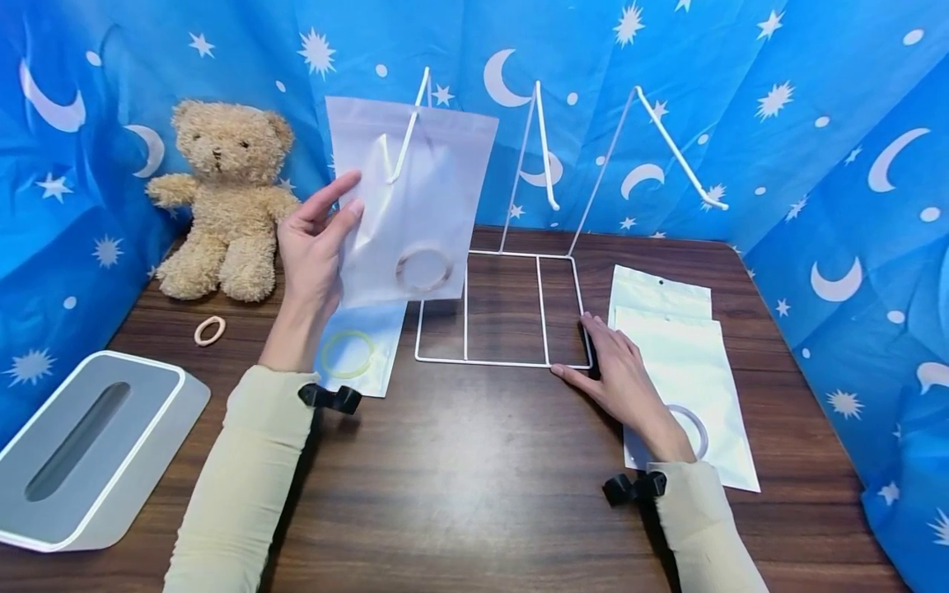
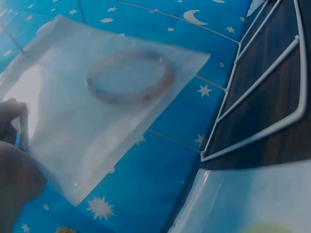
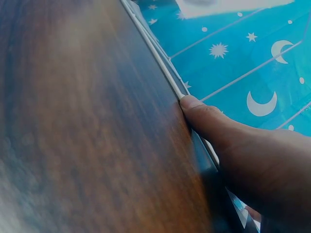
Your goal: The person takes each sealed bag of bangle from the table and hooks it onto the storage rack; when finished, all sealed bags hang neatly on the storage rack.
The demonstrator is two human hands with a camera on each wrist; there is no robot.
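Note:
My left hand (image 1: pixel 315 243) pinches the left edge of a translucent plastic bag (image 1: pixel 445 189) with a brownish-pink bangle (image 1: pixel 423 270) inside. The bag's top is threaded on the left hook (image 1: pixel 407 148) of a white wire display rack, and the hook's tip shows in front of it. At the front right corner of the rack base (image 1: pixel 504 363) rests my right hand (image 1: pixel 619 375), thumb on the front bar, fingers extended along the side bar. In the right wrist view the thumb (image 3: pixel 209 116) presses on the bar.
Right of the rack lie two overlapping white bags (image 1: pixel 678 362), a pale ring showing at the front one. Left are another bag (image 1: pixel 374 346) with a yellow-green ring, a small wooden ring (image 1: pixel 210 331), a teddy bear (image 1: pixel 222 198) and a tissue box (image 1: pixel 96 445). Two more hooks (image 1: pixel 547 156) stick forward.

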